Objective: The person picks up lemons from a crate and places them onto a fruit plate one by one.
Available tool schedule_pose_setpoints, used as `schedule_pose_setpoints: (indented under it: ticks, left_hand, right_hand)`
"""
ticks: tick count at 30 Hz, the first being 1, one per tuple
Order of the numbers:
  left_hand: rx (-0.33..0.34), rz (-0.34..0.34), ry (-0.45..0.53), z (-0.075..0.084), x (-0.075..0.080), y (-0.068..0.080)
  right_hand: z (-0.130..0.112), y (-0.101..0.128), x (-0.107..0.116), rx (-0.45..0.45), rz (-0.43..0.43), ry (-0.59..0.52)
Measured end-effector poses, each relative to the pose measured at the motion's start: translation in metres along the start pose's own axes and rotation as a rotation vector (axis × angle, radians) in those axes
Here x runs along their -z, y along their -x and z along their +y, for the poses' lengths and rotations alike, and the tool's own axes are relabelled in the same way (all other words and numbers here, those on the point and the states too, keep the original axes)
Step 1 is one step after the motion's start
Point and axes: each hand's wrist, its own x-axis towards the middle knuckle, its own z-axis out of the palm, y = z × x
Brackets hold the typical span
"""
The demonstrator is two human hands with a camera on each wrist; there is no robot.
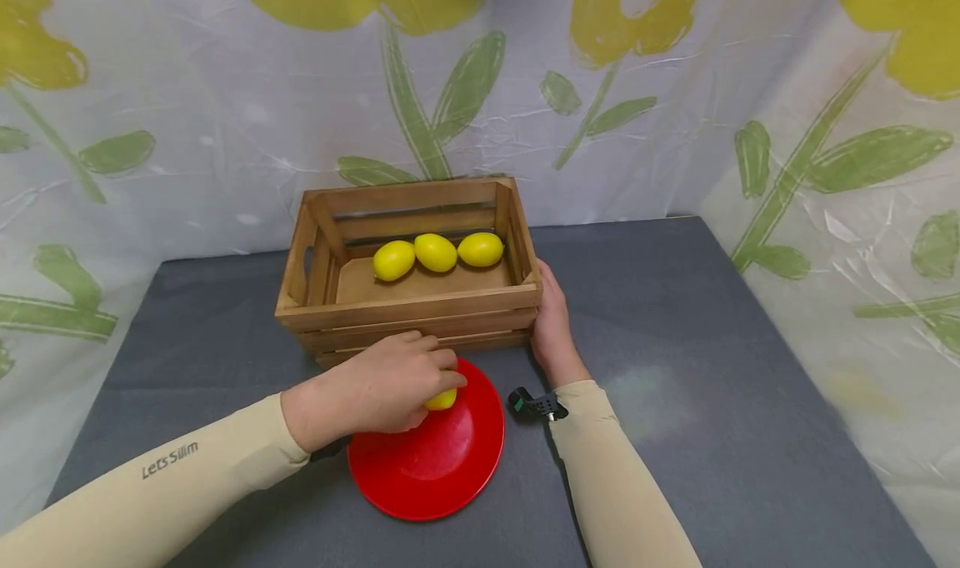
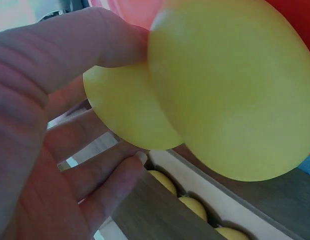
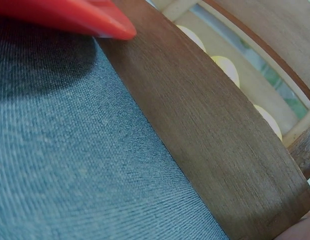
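My left hand (image 1: 390, 381) is over the red plate (image 1: 427, 489), its thumb and fingers around a yellow lemon (image 1: 442, 399) mostly hidden beneath them. Up close in the left wrist view, thumb and fingers grip one lemon (image 2: 127, 107). A second lemon (image 2: 235, 90) overlaps it, nearer the camera. Behind the plate stands a slatted wooden crate (image 1: 412, 307), with three lemons (image 1: 436, 253) lying in a row inside. My right hand (image 1: 555, 326) rests against the crate's right end; the crate partly hides its fingers. Only a sliver of that hand (image 3: 297, 232) enters the right wrist view.
A dark grey cloth (image 1: 697, 368) covers the table. Behind it hangs a pale curtain (image 1: 247, 127) printed with yellow flowers and green leaves. The plate's back edge lies close to the crate's front slats.
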Motion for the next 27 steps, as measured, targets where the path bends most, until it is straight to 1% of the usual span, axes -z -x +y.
schedule_pose_setpoints:
  ticks: [6, 16, 23, 27]
  left_hand:
    - [0.014, -0.019, -0.007, -0.0005, -0.0030, -0.0006]
    - [0.022, -0.015, 0.003, -0.0019, -0.0058, -0.0017]
    - [0.016, 0.002, 0.005, -0.0022, -0.0067, -0.0024]
    - [0.018, -0.004, 0.009, -0.0020, -0.0061, -0.0029]
  right_hand:
    - [0.0002, 0.0005, 0.0000, -0.007, -0.005, 0.007]
    - [-0.0018, 0.0005, -0.0001, 0.001, 0.000, 0.014]
    - [-0.0037, 0.0019, -0.0001, 0.000, -0.009, 0.021]
    - [-0.0042, 0.0026, 0.0005, 0.005, -0.012, 0.025]
